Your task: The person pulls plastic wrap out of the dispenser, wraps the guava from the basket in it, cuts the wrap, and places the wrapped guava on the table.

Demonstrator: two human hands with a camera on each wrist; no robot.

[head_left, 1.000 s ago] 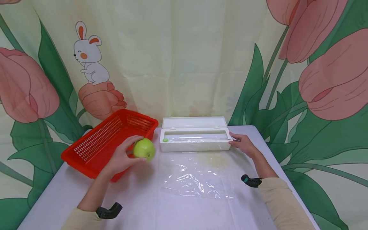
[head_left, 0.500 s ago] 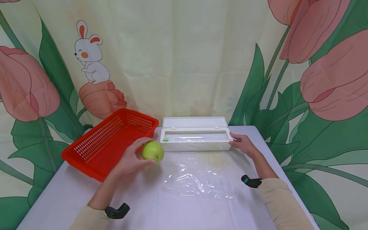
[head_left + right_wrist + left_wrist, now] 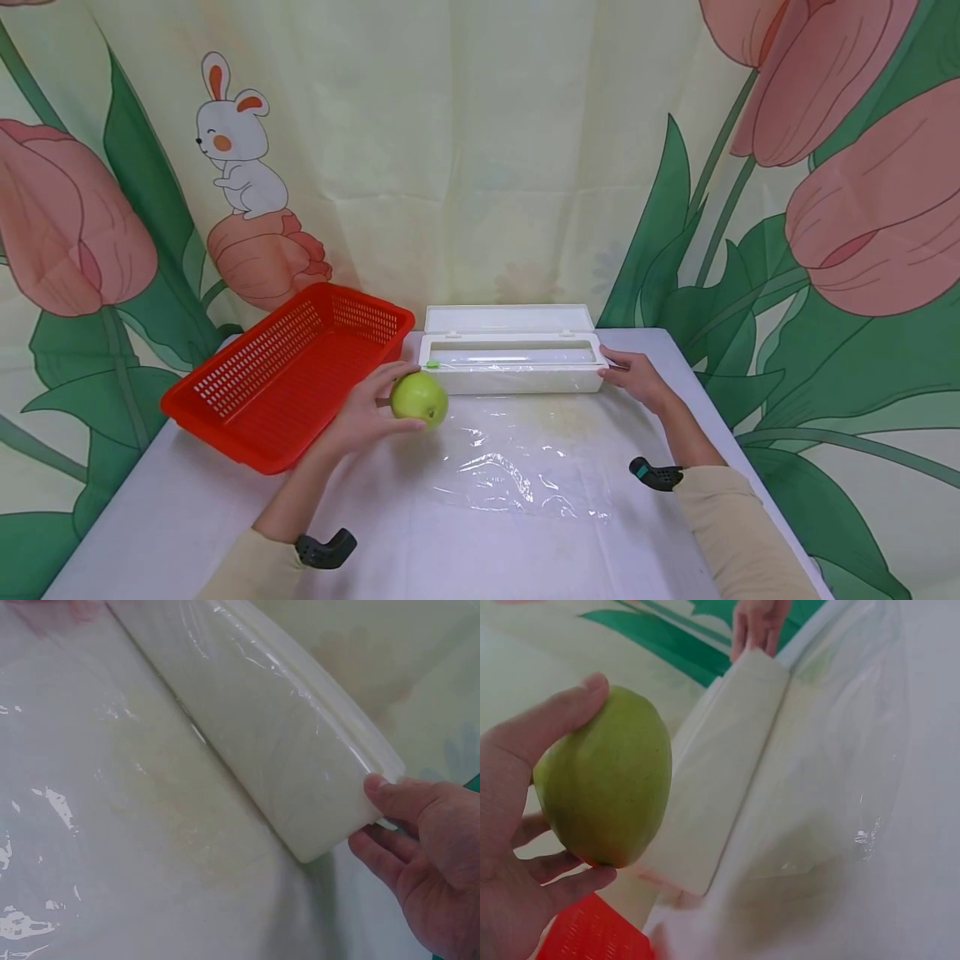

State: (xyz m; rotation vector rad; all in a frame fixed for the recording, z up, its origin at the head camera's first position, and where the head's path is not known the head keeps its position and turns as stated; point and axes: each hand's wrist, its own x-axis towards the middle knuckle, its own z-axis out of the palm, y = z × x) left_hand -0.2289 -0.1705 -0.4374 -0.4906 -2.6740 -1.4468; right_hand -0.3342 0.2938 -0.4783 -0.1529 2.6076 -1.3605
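A green apple point(image 3: 420, 399) is held up between the thumb and fingers of my left hand point(image 3: 369, 421), off the table just left of the plastic wrap dispenser point(image 3: 517, 382). This white box has its lid point(image 3: 508, 319) raised at the back, a roll inside and a small green slider point(image 3: 432, 364) at its left end. My right hand point(image 3: 431, 855) grips the dispenser's right end, thumb on top and fingers at the side. From the box's front a clear sheet of plastic wrap point(image 3: 517, 475) spreads over the table, wrinkled and shiny.
A red plastic basket point(image 3: 288, 383) with slotted sides stands at the left, close to my left forearm. White cloth covers the table point(image 3: 495, 558). Behind it hangs a curtain point(image 3: 517, 167) printed with tulips and a rabbit.
My left hand has carried the apple rightward, away from the basket's edge to the front left of the dispenser. My right hand has stayed at the dispenser's end.
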